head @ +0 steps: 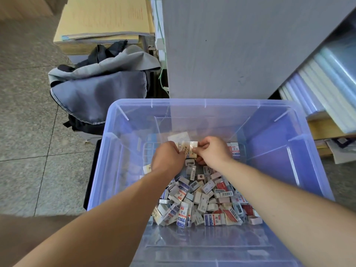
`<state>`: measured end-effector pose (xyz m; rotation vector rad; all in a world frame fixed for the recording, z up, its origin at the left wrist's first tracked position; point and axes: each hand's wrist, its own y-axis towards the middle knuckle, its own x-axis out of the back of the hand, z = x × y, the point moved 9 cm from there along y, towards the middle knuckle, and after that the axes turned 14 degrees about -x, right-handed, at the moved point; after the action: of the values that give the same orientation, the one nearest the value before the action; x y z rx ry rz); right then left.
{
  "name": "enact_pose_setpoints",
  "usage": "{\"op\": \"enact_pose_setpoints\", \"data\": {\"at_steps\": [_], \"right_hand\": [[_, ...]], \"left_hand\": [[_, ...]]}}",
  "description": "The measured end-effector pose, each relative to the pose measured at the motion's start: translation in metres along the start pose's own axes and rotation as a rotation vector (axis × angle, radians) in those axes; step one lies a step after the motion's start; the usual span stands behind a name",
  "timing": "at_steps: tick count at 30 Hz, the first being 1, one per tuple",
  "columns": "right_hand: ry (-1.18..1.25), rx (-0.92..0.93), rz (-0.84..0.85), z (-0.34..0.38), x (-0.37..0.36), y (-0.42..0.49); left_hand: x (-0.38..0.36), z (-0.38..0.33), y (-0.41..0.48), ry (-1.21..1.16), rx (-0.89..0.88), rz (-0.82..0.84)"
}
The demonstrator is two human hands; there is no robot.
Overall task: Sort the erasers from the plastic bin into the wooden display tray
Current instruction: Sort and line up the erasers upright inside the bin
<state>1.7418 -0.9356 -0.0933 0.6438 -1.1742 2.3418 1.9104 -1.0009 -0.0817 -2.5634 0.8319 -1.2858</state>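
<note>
Inside the plastic bin (192, 102), left hand (167, 158) and right hand (213, 151) pinch a row of erasers (189, 149) between them, past the bin's loose pile (202, 201) — tiled floor (28, 112) under the bin, backpack (100, 87) beside it.

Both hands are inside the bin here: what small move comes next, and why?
Probably lift the short row of pale wrapped erasers clear of the translucent blue plastic bin: the left hand and right hand pinch its two ends, so it looks ready to carry.

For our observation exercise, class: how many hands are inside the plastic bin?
2. The left hand is mid-bin toward the far wall of the plastic bin, the right hand beside it; both pinch one row of erasers.
</note>
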Motion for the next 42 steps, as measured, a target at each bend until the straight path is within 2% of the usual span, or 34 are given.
{"op": "enact_pose_setpoints", "data": {"at_steps": [3,7,11,15,18,26,32,34,38,42], "right_hand": [[-0.022,0.015,-0.051,-0.001,-0.001,-0.001],[0.051,0.031,0.031,0.0,-0.002,-0.002],[-0.126,0.149,-0.017,0.009,0.018,-0.015],[-0.407,0.159,0.194,-0.008,0.015,-0.031],[-0.552,0.222,0.239,-0.016,0.01,-0.047],[-0.637,0.254,0.201,-0.018,0.015,-0.054],[-0.667,0.282,0.399,-0.023,-0.004,-0.07],[-0.643,0.271,0.288,-0.022,0.0,-0.064],[-0.568,0.113,-0.073,-0.03,0.049,-0.031],[-0.724,0.017,-0.081,-0.049,0.051,-0.029]], "left_hand": [[-0.002,0.002,-0.002,0.024,0.021,0.07],[0.017,0.012,-0.002,0.107,0.032,0.048],[0.028,0.023,-0.004,0.24,0.008,0.045],[0.017,0.032,-0.008,0.159,0.043,0.063],[0.001,0.039,-0.015,0.02,0.078,0.141],[-0.006,0.047,-0.018,-0.059,0.101,0.133],[-0.005,0.042,-0.019,0.11,0.043,0.156],[-0.007,0.042,-0.018,0.137,0.011,0.177],[-0.012,0.038,-0.018,0.132,-0.027,0.218],[-0.015,0.037,-0.018,0.084,-0.04,0.248]]}}
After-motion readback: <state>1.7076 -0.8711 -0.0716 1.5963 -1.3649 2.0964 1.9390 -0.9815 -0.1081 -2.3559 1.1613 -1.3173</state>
